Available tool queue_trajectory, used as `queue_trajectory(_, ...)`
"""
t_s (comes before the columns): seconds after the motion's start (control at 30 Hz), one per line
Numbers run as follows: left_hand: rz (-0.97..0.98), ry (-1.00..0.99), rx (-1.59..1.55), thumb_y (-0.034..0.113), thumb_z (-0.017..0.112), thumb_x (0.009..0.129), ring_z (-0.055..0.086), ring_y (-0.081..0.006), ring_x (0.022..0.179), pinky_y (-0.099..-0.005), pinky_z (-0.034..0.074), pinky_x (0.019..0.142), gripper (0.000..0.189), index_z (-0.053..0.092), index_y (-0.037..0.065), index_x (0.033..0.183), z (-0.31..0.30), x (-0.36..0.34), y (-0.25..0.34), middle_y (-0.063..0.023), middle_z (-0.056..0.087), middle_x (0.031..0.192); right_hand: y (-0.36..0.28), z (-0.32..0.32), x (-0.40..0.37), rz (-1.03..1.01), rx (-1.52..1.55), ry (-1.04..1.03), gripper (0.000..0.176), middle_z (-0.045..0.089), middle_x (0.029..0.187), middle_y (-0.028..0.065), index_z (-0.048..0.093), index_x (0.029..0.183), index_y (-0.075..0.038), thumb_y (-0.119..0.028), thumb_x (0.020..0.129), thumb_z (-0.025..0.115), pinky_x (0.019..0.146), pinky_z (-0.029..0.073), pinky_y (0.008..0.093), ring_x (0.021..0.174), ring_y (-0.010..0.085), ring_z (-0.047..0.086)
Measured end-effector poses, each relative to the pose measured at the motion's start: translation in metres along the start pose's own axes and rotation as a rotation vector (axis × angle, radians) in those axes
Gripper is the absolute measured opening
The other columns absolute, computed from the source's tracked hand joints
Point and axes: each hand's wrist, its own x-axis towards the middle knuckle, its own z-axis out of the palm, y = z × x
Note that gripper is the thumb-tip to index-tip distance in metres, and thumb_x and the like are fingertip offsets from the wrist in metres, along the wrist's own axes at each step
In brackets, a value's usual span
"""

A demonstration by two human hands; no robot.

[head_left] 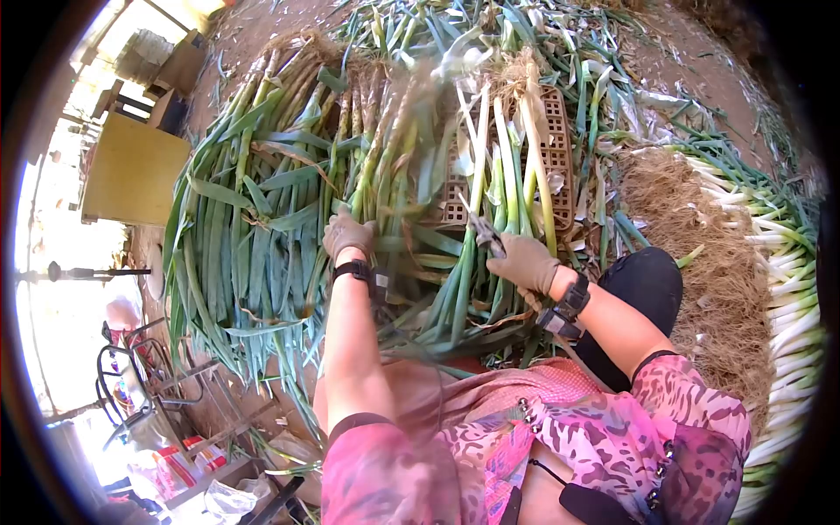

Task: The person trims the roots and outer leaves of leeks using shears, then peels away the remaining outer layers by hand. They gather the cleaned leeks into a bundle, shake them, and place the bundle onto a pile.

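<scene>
My left hand (pixel 348 234), in a tan glove, is closed around the green part of a long green onion (pixel 374 166) at the edge of a large unpeeled bunch (pixel 254 192). My right hand (pixel 525 262), also gloved, grips a grey air blow gun (pixel 485 234) with its thin nozzle pointing up and left. Beyond the nozzle, several paler, cleaned green onions (pixel 503 166) lie across a brown plastic crate (pixel 556 149), roots at the far end. Leaves between my hands are blurred by motion.
Peeled leaf scraps (pixel 595 96) litter the ground behind the crate. Along the right runs a long row of white-stemmed green onions (pixel 792 350) with a mat of roots (pixel 709 280). A yellow box (pixel 136 171) and a metal frame (pixel 131 376) stand on the left.
</scene>
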Motion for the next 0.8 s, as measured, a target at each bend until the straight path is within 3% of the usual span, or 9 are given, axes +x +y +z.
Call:
queue_trajectory(0.07, 0.001, -0.117, -0.038, 0.041, 0.072, 0.079, 0.058, -0.0345, 0.122, -0.0448, 0.048, 0.102, 0.062, 0.059, 0.009, 0.131, -0.017, 0.001, 0.011, -0.0177, 0.066, 0.12, 0.008, 0.004, -0.001, -0.01, -0.001, 0.008, 0.049, 0.069, 0.096, 0.0276, 0.063, 0.103, 0.004, -0.041, 0.083, 0.063, 0.086, 0.052, 0.0474, 0.095, 0.0424, 0.066)
queue_trajectory(0.17, 0.085, -0.092, 0.072, 0.04, 0.072, 0.079, 0.062, -0.0333, 0.117, -0.0459, 0.051, 0.098, 0.053, 0.066, 0.009, 0.121, -0.026, -0.017, 0.025, -0.0167, 0.067, 0.122, 0.004, -0.003, -0.002, 0.032, 0.043, -0.029, 0.051, 0.068, 0.097, 0.028, 0.062, 0.105, 0.004, -0.042, 0.083, 0.063, 0.086, 0.051, 0.0472, 0.095, 0.0427, 0.066)
queue_trajectory(0.2, 0.106, 0.003, 0.049, 0.042, 0.071, 0.078, 0.067, -0.0353, 0.105, -0.0468, 0.053, 0.093, 0.047, 0.07, 0.01, 0.112, -0.021, -0.02, 0.023, -0.016, 0.069, 0.117, 0.004, 0.0, -0.001, 0.04, 0.046, -0.015, 0.05, 0.068, 0.097, 0.0273, 0.062, 0.104, 0.003, -0.042, 0.083, 0.064, 0.086, 0.051, 0.0468, 0.095, 0.0427, 0.066)
queue_trajectory(0.3, 0.13, -0.156, -0.209, 0.044, 0.075, 0.076, 0.07, -0.034, 0.094, -0.041, 0.055, 0.085, 0.053, 0.07, 0.006, 0.111, -0.017, -0.023, 0.024, -0.0153, 0.073, 0.107, 0.007, 0.005, -0.006, 0.016, 0.088, 0.008, 0.049, 0.069, 0.097, 0.0265, 0.063, 0.106, 0.003, -0.041, 0.083, 0.065, 0.086, 0.051, 0.0464, 0.095, 0.0426, 0.066)
queue_trajectory(0.37, 0.268, -0.187, -0.547, 0.038, 0.077, 0.078, 0.07, -0.0233, 0.089, -0.0345, 0.056, 0.079, 0.048, 0.068, 0.0, 0.107, -0.016, -0.056, 0.041, -0.0138, 0.073, 0.1, 0.01, 0.004, -0.013, -0.013, 0.179, 0.059, 0.049, 0.069, 0.096, 0.0264, 0.063, 0.108, 0.002, -0.041, 0.083, 0.066, 0.084, 0.051, 0.0466, 0.094, 0.0429, 0.066)
queue_trajectory(0.43, 0.172, -0.397, -0.973, 0.029, 0.078, 0.081, 0.068, -0.0159, 0.083, -0.0296, 0.055, 0.073, 0.041, 0.066, -0.004, 0.104, -0.011, -0.088, 0.063, -0.0123, 0.072, 0.093, 0.013, 0.01, -0.022, -0.029, 0.231, 0.09, 0.05, 0.068, 0.095, 0.0266, 0.063, 0.109, 0.002, -0.041, 0.084, 0.066, 0.083, 0.052, 0.0467, 0.093, 0.0431, 0.066)
queue_trajectory(0.57, 0.067, -0.456, -0.979, 0.024, 0.078, 0.082, 0.071, -0.0208, 0.083, -0.034, 0.058, 0.074, 0.048, 0.064, -0.003, 0.12, 0.051, -0.096, 0.079, -0.0163, 0.072, 0.102, 0.014, 0.017, -0.047, -0.062, 0.189, 0.075, 0.043, 0.067, 0.089, 0.0265, 0.063, 0.106, -0.001, -0.038, 0.085, 0.065, 0.077, 0.051, 0.0484, 0.086, 0.0441, 0.065)
queue_trajectory(0.73, 0.208, -0.013, -0.783, 0.019, 0.074, 0.081, 0.071, -0.021, 0.086, -0.0343, 0.057, 0.071, 0.055, 0.061, 0.0, 0.131, 0.101, -0.092, 0.076, -0.0178, 0.072, 0.111, -0.013, 0.01, -0.111, -0.261, 0.328, 0.058, 0.039, 0.066, 0.087, 0.0256, 0.061, 0.105, -0.002, -0.036, 0.084, 0.064, 0.076, 0.05, 0.0512, 0.084, 0.0439, 0.064)
queue_trajectory(0.8, 0.108, -0.188, -0.985, 0.019, 0.074, 0.081, 0.071, -0.0213, 0.088, -0.0341, 0.058, 0.071, 0.062, 0.056, 0.001, 0.138, 0.098, -0.087, 0.07, -0.018, 0.072, 0.112, -0.01, 0.014, -0.104, -0.203, 0.283, 0.069, 0.038, 0.065, 0.087, 0.0246, 0.06, 0.108, -0.003, -0.032, 0.084, 0.065, 0.076, 0.05, 0.0494, 0.085, 0.0442, 0.063)
